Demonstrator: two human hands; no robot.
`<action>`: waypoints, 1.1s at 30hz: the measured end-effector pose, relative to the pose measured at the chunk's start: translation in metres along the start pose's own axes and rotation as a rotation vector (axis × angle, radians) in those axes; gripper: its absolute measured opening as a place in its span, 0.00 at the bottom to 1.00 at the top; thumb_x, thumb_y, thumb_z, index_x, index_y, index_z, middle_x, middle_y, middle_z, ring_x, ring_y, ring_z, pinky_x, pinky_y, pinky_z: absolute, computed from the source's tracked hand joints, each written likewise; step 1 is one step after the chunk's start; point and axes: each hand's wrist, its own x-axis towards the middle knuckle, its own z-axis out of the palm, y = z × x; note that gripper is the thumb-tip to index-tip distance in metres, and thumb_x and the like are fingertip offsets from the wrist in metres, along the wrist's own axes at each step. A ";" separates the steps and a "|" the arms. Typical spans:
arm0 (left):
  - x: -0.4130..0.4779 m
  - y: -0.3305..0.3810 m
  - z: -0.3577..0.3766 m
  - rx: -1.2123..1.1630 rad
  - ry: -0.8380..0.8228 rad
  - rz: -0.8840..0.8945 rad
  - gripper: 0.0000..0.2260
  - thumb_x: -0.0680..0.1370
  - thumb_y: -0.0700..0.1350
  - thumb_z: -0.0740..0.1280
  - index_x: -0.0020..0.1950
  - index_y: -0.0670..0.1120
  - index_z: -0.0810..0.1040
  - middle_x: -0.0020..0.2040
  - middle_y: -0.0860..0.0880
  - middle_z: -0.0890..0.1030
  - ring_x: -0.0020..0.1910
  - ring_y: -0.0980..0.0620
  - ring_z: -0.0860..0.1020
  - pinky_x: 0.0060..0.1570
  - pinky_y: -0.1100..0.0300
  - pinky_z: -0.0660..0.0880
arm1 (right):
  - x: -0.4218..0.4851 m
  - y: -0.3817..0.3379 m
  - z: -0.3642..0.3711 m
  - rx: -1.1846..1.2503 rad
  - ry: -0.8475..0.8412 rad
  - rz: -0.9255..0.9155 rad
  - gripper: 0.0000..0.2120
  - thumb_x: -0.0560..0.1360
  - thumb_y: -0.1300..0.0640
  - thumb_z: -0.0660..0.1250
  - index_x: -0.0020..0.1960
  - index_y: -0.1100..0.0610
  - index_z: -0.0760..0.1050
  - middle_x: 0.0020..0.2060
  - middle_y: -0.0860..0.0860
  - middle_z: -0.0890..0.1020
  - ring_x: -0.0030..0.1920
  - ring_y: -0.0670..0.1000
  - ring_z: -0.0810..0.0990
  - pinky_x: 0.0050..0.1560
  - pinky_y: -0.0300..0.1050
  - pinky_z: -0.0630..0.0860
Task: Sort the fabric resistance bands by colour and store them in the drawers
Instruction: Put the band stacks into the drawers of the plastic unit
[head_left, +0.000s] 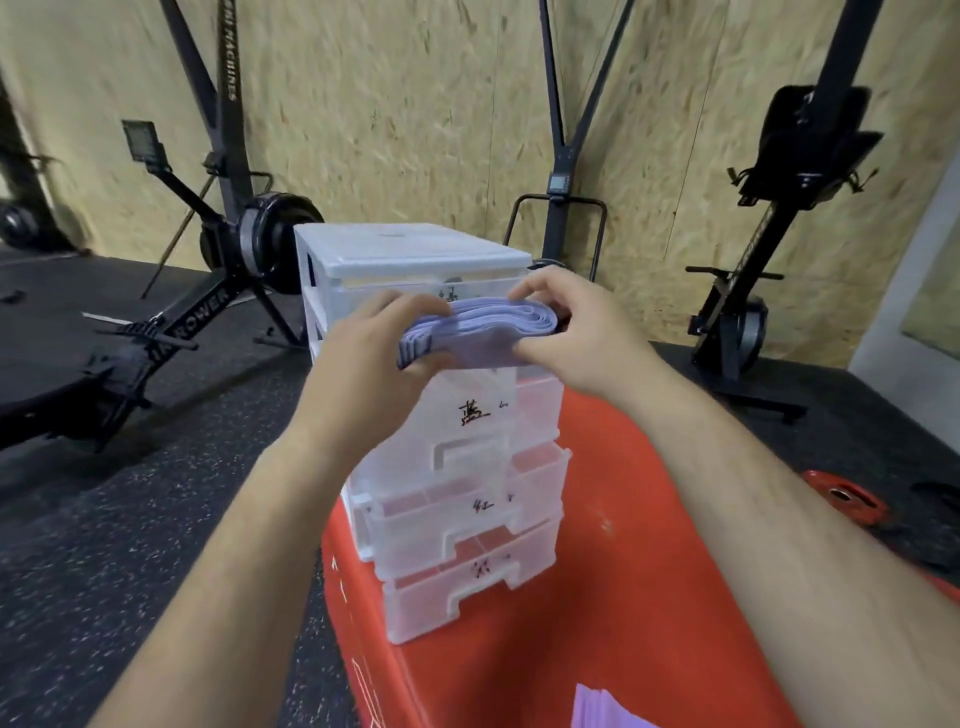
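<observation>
A folded stack of lilac-blue fabric resistance bands is held in both hands in front of the white translucent drawer unit. My left hand grips its left end and my right hand grips its right end. The stack hovers over the second drawer, which is pulled out and bears a handwritten label. Two lower drawers also stick out a little, each with a label. Another purple band lies at the bottom edge on the red box.
The drawer unit stands on a red plyo box. A black rowing machine stands at the left, ski-type machines against the wooden wall. A red weight plate lies on the black rubber floor at the right.
</observation>
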 end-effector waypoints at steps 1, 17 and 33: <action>0.001 -0.006 0.005 0.014 -0.001 -0.024 0.17 0.73 0.46 0.74 0.61 0.54 0.78 0.58 0.55 0.78 0.54 0.51 0.77 0.51 0.59 0.71 | 0.010 0.002 0.004 -0.038 -0.024 0.005 0.16 0.66 0.60 0.72 0.49 0.44 0.77 0.43 0.45 0.83 0.40 0.48 0.80 0.34 0.40 0.76; 0.005 -0.027 0.035 0.062 -0.273 -0.145 0.15 0.75 0.51 0.72 0.60 0.60 0.77 0.61 0.54 0.78 0.60 0.50 0.75 0.54 0.53 0.73 | 0.034 0.048 0.031 -0.053 -0.202 0.326 0.18 0.62 0.58 0.81 0.48 0.44 0.81 0.47 0.47 0.83 0.46 0.48 0.81 0.41 0.42 0.74; -0.051 -0.024 0.042 0.344 -0.018 0.085 0.10 0.76 0.49 0.72 0.57 0.50 0.82 0.56 0.52 0.79 0.56 0.45 0.76 0.54 0.51 0.68 | -0.055 0.080 0.070 -0.221 0.280 -0.064 0.12 0.75 0.52 0.69 0.58 0.50 0.79 0.54 0.46 0.77 0.59 0.49 0.72 0.62 0.41 0.68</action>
